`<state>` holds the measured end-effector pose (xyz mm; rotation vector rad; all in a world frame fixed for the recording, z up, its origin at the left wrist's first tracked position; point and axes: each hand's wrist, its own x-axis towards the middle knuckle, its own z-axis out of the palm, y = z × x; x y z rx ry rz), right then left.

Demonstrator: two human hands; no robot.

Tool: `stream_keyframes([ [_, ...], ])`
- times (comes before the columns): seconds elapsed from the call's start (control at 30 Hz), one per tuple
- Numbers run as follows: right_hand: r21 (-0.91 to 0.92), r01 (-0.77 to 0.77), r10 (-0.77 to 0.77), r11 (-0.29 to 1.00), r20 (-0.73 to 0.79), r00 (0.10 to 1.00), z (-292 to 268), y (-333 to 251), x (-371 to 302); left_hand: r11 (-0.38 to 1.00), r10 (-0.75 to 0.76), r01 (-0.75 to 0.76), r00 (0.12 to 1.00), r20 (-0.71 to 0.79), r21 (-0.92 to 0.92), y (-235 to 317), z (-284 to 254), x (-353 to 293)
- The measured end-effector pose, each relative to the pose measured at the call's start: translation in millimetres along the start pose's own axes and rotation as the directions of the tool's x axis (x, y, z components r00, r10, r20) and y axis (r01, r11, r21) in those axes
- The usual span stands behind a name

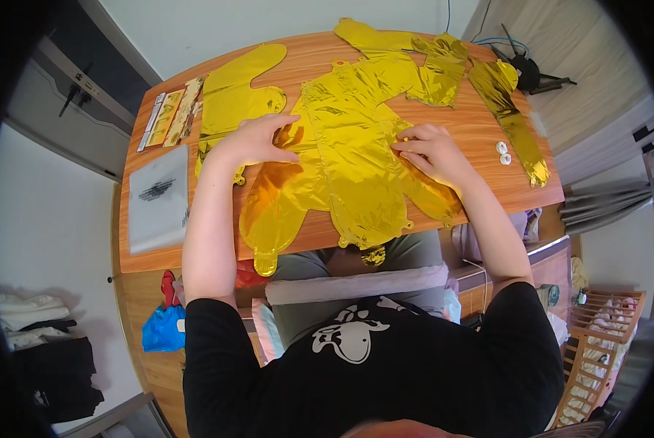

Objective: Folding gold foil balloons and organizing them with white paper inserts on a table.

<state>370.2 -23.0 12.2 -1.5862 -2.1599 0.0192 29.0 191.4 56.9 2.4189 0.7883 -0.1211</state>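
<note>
A large flat gold foil balloon point(356, 153) with several lobes and small edge tabs lies across the middle of the table, its lower lobes reaching over the near edge. My left hand point(260, 140) rests at its left side, thumb and fingers spread apart over the shiny foil. On the opposite side, my right hand point(435, 152) has its thumb and fingers pinched together at the foil's edge. Another flat gold foil balloon point(228, 95) lies just beyond my left hand. Farther back, a crumpled gold foil piece point(442, 66) touches the big one.
A long gold foil strip point(513, 120) lies at the right of the wooden table point(480, 171), near two small white rolls point(504, 153). At the left are a translucent plastic bag point(158, 201) and printed packaging point(168, 117). A black stand-like object point(528, 71) stands at the back right.
</note>
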Motion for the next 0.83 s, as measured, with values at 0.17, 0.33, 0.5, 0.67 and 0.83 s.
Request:
stream_keyframes([
  [0.17,-0.01,0.014,-0.014,1.0,-0.006,1.0,-1.9,-0.7,-1.1,0.987,-0.003,0.015,0.997,-0.081,0.159,13.0,4.3,5.0],
  [0.33,-0.002,0.027,-0.027,1.0,-0.022,0.999,-0.1,-1.2,0.6,0.969,0.1,-0.01,0.932,-0.35,0.248,18.4,41.1,19.0],
  [0.5,-0.004,0.025,-0.026,1.0,-0.029,0.999,-0.8,1.8,-2.3,0.942,0.114,-0.023,0.96,-0.256,0.335,27.5,55.8,22.5],
  [0.67,0.019,-0.002,0.002,1.0,0.013,1.0,-2.8,-0.3,-2.4,0.94,0.123,-0.021,0.951,-0.282,0.34,23.3,55.9,22.7],
  [0.83,0.004,-0.009,0.009,1.0,0.023,1.0,-6.3,2.5,-4.4,0.943,0.12,-0.022,0.953,-0.28,0.331,20.3,52.4,27.6],
])
